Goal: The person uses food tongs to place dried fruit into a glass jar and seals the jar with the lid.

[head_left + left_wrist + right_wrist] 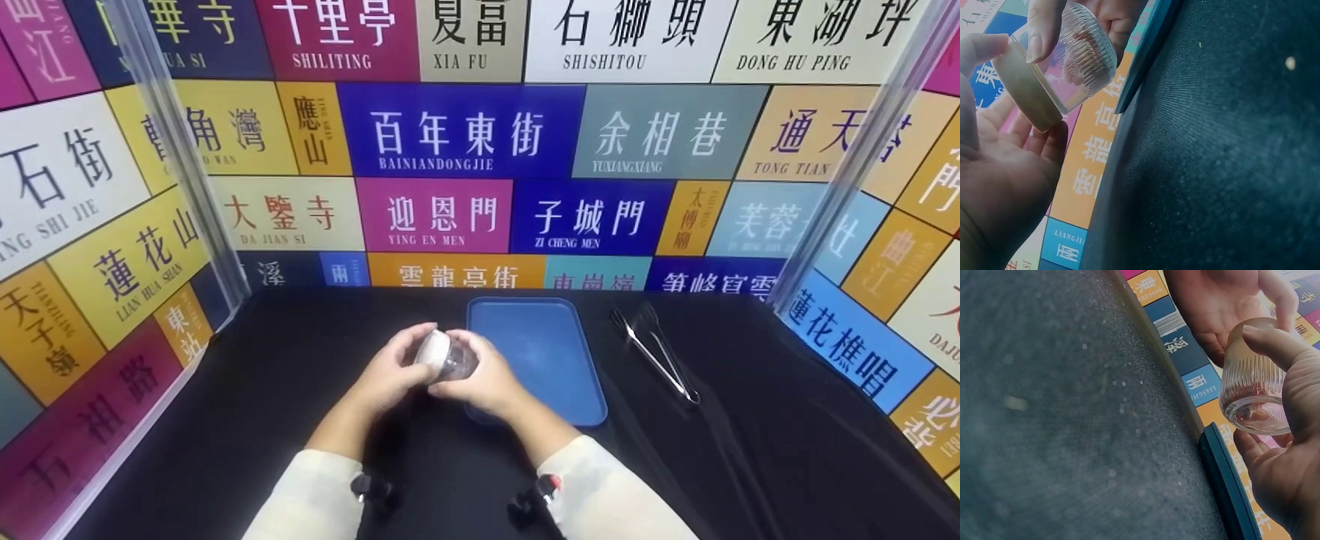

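Note:
Both hands hold a small clear ribbed jar [1249, 379] up over the black cloth, tilted on its side. Its pale lid [434, 351] faces left in the head view. My left hand [401, 364] grips the lid, with thumb and fingers around its edge, as the left wrist view shows. The right hand [484, 371] grips the ribbed body [1086, 53] from the other side, its thumb reaching up near the lid. Through the ribbed wall the jar's contents cannot be made out.
A blue tray [544, 352] lies just right of the hands. Metal tongs [660, 360] with dark heads rest to the tray's right. Black cloth [300, 360] covers the table. Walls printed with coloured signs [465, 135] and clear corner posts [184, 142] stand around it.

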### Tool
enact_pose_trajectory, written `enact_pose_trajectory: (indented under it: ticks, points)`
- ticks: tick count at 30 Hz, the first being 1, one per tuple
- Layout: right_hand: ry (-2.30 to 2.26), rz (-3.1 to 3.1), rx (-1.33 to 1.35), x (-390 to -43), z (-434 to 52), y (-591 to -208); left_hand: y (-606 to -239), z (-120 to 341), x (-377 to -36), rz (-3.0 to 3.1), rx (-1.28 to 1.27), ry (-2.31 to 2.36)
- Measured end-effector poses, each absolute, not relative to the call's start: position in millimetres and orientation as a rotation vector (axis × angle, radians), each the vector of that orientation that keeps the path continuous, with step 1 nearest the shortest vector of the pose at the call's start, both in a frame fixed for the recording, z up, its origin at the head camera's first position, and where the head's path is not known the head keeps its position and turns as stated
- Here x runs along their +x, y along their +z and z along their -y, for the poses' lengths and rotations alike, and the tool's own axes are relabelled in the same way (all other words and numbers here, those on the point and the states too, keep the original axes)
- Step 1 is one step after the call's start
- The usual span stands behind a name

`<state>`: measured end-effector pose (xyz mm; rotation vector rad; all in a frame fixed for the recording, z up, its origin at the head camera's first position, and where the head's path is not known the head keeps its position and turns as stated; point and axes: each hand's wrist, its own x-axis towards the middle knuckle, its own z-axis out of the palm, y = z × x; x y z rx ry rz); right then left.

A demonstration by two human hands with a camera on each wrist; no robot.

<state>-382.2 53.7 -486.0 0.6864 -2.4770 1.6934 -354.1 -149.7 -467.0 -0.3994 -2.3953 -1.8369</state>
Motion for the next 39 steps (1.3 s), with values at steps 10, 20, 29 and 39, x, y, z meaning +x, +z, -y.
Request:
enact_pose_trajectory:
  ticks: [10, 20, 29, 39]
  points:
    - [1.713, 2.486, 0.722, -381.7, -54.5, -487.4, -468.8, 149.4, -355.7, 2.302, -0.561, -1.99]
    - [1.666, 2.488, 0.69, -381.5, -53.8, -488.2, -469.0, 144.3, -354.2, 2.542, -0.24, -1.651]
    - [1.662, 2.508, 0.701, -379.4, -53.7, -485.9, -469.5, 147.7, -354.7, 2.403, -0.408, -1.831]
    - [1.68, 2.522, 0.708, -378.1, -53.6, -485.9, -468.5, 148.1, -355.2, 2.283, -0.586, -1.953]
